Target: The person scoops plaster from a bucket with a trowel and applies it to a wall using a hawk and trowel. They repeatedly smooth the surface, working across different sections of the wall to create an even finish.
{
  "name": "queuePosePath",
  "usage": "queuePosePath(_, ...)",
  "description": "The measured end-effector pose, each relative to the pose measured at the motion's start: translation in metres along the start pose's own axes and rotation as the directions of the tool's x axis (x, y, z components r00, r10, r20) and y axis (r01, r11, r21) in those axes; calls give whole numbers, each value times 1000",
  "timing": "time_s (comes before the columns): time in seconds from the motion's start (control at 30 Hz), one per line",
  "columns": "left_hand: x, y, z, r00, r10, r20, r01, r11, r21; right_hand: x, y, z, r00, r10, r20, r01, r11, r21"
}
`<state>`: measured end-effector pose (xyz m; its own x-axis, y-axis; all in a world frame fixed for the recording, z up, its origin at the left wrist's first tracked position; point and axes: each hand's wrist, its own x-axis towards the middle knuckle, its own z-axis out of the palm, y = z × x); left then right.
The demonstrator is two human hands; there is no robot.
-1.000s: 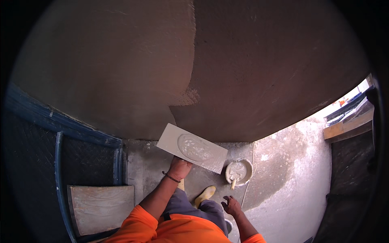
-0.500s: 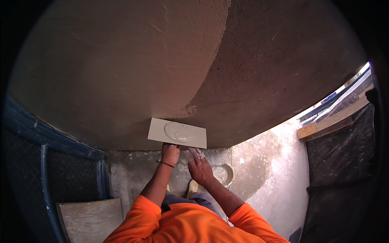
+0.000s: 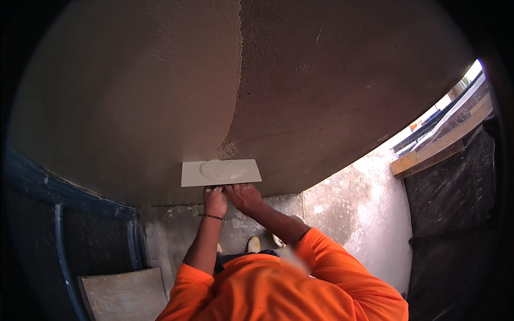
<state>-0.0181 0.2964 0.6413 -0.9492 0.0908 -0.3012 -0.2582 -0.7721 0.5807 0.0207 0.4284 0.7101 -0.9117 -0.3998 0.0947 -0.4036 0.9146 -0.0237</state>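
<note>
A pale rectangular plastering trowel is in front of the wall, with a mound of wet plaster on its face. My left hand is closed at its lower edge; the handle is hidden beneath. Just to the right, my right hand has its fingers curled against the same edge, the fingertips out of sight. Above the trowel, the wall carries a lighter plaster coat on the left and a darker, rougher surface on the right, meeting in a ragged line.
My right forearm mostly hides a bucket on the splashed concrete floor. Blue framing and a leaning board stand at left. Timber and black sheeting run along the right.
My right hand has come up from below to the trowel's lower edge. The trowel appears further left and more level, and the wall's coat line has shifted left in view.
</note>
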Motion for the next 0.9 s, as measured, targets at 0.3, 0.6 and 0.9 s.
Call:
queuePosePath(0.3,-10,30,25,991,-93,98,81,989,123,26,26,-7,989,-82,-120,70,993,-96)
queuePosePath(0.6,-49,99,89,948,-49,316,-88,910,406,41,41,-105,940,-194,-280,183,981,-64)
queuePosePath(0.9,-57,120,-65,996,10,88,-67,727,684,49,39,-272,909,-177,-378,149,984,-102)
